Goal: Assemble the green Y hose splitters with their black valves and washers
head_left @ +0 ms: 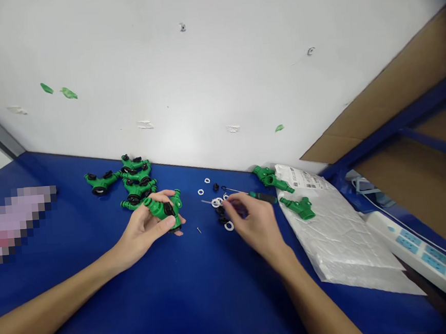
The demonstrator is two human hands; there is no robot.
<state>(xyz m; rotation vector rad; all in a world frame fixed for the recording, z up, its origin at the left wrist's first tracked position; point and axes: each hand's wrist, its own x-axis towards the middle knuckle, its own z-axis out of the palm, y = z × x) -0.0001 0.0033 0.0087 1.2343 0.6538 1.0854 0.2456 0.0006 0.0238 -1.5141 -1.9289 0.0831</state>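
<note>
My left hand point(150, 221) is wrapped round a green Y-shaped hose splitter point(157, 208) with a black valve lever, held above the blue table. The thumb presses on its near side. Thumb and forefinger of my right hand point(254, 221) are pinched together over a small group of parts; what they hold is too small to make out. At those fingertips are white rings point(217, 202) and black fittings point(222, 219), partly hidden by the hand. Another white ring point(229, 226) lies just below. Between the hands lies a small metal screw or pin point(199, 230).
Several green splitters with black levers point(135, 186) stand at the back left. A screwdriver point(263, 197) lies behind my right hand. Bare green splitter bodies point(299, 207) rest on and beside a white plastic bag point(332, 235) at right. Further right is a power strip point(418, 249).
</note>
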